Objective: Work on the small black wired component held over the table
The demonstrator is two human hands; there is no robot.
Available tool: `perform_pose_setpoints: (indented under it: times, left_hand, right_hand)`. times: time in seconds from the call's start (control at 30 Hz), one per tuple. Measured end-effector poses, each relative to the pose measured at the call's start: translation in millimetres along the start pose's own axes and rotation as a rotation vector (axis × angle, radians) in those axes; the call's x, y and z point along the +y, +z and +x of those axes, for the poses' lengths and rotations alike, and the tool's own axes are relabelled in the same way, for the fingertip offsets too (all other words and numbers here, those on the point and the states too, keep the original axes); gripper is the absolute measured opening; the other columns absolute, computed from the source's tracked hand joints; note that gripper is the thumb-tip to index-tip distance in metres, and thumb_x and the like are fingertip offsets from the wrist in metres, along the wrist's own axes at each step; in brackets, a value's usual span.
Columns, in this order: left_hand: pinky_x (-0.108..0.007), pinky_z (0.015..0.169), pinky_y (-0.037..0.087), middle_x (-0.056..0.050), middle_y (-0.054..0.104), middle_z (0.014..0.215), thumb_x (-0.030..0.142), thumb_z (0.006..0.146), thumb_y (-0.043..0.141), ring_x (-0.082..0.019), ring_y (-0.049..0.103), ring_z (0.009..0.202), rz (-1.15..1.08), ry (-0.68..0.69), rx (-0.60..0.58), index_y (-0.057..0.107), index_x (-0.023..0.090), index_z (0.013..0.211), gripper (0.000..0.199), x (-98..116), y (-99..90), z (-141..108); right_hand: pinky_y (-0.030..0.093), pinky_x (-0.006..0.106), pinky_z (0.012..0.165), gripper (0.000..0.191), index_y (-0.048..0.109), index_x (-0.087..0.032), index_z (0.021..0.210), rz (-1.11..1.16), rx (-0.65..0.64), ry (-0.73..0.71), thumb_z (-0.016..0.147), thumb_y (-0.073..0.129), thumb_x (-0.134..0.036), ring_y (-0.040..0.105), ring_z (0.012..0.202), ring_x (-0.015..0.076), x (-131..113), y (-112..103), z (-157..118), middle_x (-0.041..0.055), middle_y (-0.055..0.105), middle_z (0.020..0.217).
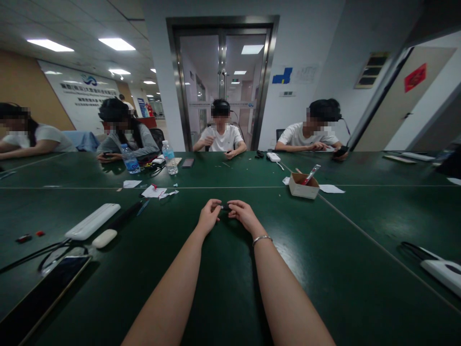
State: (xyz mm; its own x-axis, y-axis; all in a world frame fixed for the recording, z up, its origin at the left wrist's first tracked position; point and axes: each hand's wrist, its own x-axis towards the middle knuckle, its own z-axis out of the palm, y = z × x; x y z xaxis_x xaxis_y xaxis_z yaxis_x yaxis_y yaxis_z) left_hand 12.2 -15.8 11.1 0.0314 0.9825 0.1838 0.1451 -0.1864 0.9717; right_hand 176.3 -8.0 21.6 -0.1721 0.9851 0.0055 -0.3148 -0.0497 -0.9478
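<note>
We note small part (pixel 225 207) btwn L hand (pixel 210 216) & R hand (pixel 245 215), over table (pixel 226 293). To our L, phone (pixel 46 298) lies nearest; beyond it, papers (pixel 154 191), then 2 bottles (pixel 170 161). Fwd R, box (pixel 303 190), paper sheet (pixel 332 189) just R of it.

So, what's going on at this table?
The camera wearer's left hand and right hand hold a small dark object between them, over the green table. It's too small to identify. A phone lies to the left; an open box stands ahead to the right. Other people sit across the table.
</note>
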Motion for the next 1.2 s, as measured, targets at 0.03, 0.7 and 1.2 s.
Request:
perform_pose_setpoints:
  times: [0.03,0.7,1.2]
  left_hand:
    - [-0.021,0.052,0.051,-0.007,0.06,0.098,0.028,0.081,0.056,-0.014,0.06,0.076,-0.022,0.008,0.001,0.057,0.019,0.106,0.026,-0.5,0.1,0.5]
    - [-0.023,0.059,0.051,-0.004,0.063,0.083,0.036,0.081,0.058,-0.012,0.061,0.069,-0.019,0.025,-0.002,0.058,0.017,0.105,0.03,-7.8,0.3,6.3]
    - [-0.031,0.083,0.051,-0.008,0.063,0.106,0.023,0.072,0.067,-0.017,0.062,0.093,-0.009,0.147,0.001,0.061,0.018,0.102,0.031,-0.5,-1.8,2.5]
  right_hand:
    - [0.054,0.024,0.058,0.023,0.067,-0.015,0.087,0.002,0.004,0.001,0.066,0.075,-0.023,0.061,0.054,0.0098,0.0,0.3,0.0,-0.0006,0.064,0.06]
    - [0.056,0.027,0.061,0.028,0.068,-0.015,0.091,-0.01,0.017,-0.015,0.065,0.077,-0.023,0.064,0.058,0.0121,4.1,-2.3,-0.3,0.0017,0.066,0.065]
    - [0.053,0.026,0.059,0.032,0.068,-0.013,0.092,0.01,0.023,-0.02,0.065,0.078,-0.024,0.061,0.056,0.0102,4.6,-3.1,-2.0,0.0043,0.068,0.068]
